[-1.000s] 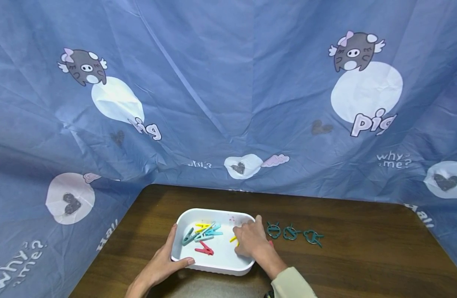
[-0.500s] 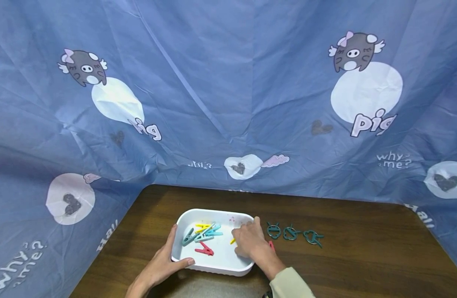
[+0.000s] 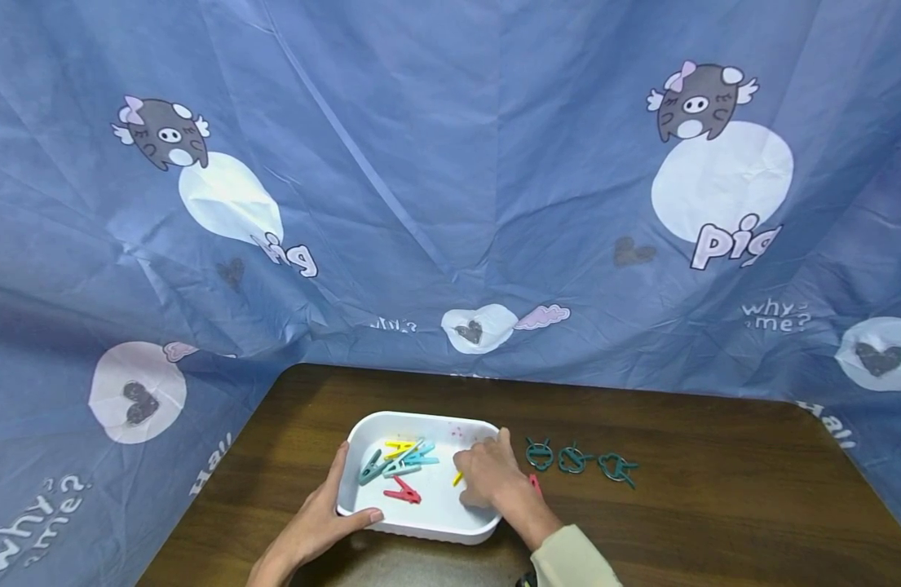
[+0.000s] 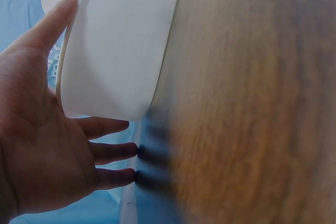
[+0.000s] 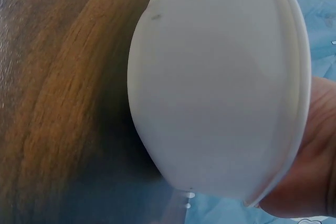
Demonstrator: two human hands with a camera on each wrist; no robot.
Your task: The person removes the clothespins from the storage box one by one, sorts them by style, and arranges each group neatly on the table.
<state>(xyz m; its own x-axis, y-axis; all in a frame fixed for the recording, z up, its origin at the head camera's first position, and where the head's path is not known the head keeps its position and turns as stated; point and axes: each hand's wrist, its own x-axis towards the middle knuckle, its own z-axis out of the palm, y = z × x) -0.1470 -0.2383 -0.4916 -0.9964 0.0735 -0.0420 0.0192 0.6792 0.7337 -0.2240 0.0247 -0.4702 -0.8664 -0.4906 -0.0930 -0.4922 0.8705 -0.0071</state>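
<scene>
Head, tray: white tray [image 3: 428, 532] at lower ctr of frame, on the desk [image 3: 700, 514].
Head, L hand: L hand [image 3: 320, 515] at tray's left end, thumb on near rim, fingers apart from it along the left side.
Head, R hand: R hand [image 3: 490, 474] inside tray's right part, over a yellow peg [image 3: 457, 478] that pokes out on its left; fingertips hidden, can't tell if clamped on it.
Head, other pegs: left half of tray, a heap w/ yellow [image 3: 400, 447], blue [image 3: 424, 458], pale green and dark green [image 3: 372, 468] pegs; red peg [image 3: 404, 492] just below, apart from heap.
Head, outside tray: right of it, 3 green clips [image 3: 573, 459] in a row; bit of red [image 3: 535, 483] by R wrist, mostly hidden.
Peg handling: prob. light, stiff plastic, springy, a bit slick; best taken by the sides, mid-length, as squeezing the handle ends would open it.
L wrist, hand: left of frame, fingers straight, spread below tray corner; thumb up at rim.
Tray handling: looks light, stiff, smooth, may slide; hold by rim or corner.
R wrist, hand: right edge, past rim; tray wall fills ctr, hides fingers, no pegs visible.
</scene>
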